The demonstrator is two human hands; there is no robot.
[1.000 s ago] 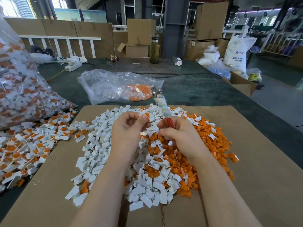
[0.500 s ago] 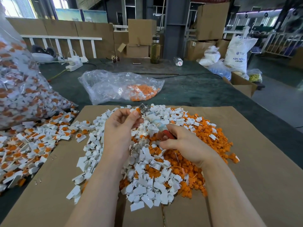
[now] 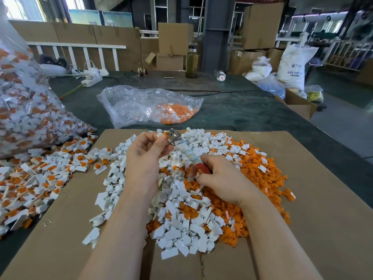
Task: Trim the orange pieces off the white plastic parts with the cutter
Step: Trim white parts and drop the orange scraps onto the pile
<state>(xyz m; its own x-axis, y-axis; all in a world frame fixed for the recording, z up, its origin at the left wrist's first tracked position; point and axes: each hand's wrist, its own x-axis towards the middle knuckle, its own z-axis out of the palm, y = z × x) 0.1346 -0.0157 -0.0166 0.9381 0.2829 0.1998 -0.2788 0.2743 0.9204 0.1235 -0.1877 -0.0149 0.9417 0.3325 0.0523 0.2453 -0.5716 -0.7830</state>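
My left hand [image 3: 144, 153] pinches a small white plastic part with an orange piece [image 3: 163, 135] between thumb and fingers. My right hand [image 3: 221, 178] grips the red handles of the cutter [image 3: 186, 150], whose tape-wrapped body slants up and left. The cutter's metal jaws [image 3: 174, 136] sit right at the orange piece. Both hands hover over a heap of trimmed white parts [image 3: 177, 215] on the cardboard sheet [image 3: 314, 199]. Loose orange pieces [image 3: 260, 172] lie piled to the right of the white ones.
White parts with orange pieces still attached [image 3: 34, 178] spread at the left, spilling from a big clear bag [image 3: 22, 110]. A smaller clear bag with orange pieces [image 3: 149, 107] lies beyond the cardboard. A bottle [image 3: 191, 61] and a power strip [image 3: 91, 78] stand far back.
The cutter has tilted from pointing up and right to slanting left, its jaws brought to the part in my left hand. My right hand dropped lower; my left hand moved slightly left.
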